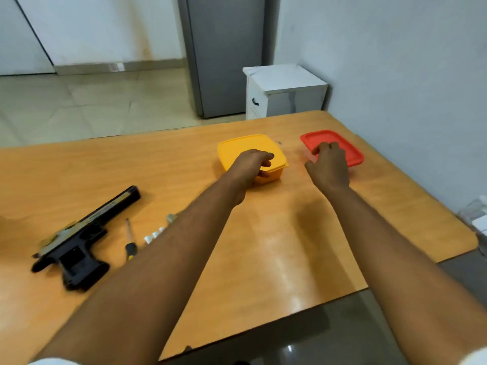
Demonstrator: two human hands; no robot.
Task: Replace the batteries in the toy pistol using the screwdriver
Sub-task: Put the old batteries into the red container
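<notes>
1. Head view, wooden table [263,246]: it fills the lower and middle frame, with a tiled floor, a grey door and a small white cabinet [283,90] beyond it in the upper frame.
2. Toy pistol [79,238]: lies flat on the table at lower left, barrel angled toward frame centre, well apart from both hands and untouched.
3. Yellow box [250,151]: sits lid-on at centre frame. The left hand [250,164] lies over its near side, fingers curled round the edge and grasping it.
4. Red-lidded box [340,146]: sits to the right of the yellow one, near the table's far right edge. The right hand [328,164] rests on its near side with fingertips on the lid; whether it grips or only touches, I cannot tell.
5. Screwdriver [130,242]: lies just right of the pistol, black and yellow handle toward the viewer, unused.
6. Batteries [155,234]: a few small pale cylinders lie beside the screwdriver, partly hidden by the left forearm; their number is unclear.
7. Assessment: the work appears to be at a setup stage, with both hands on the boxes, not the pistol. No opened compartment is visible. The next move likely calls for releasing the boxes, reaching to lower left and taking up the screwdriver to undo the battery cover.
</notes>
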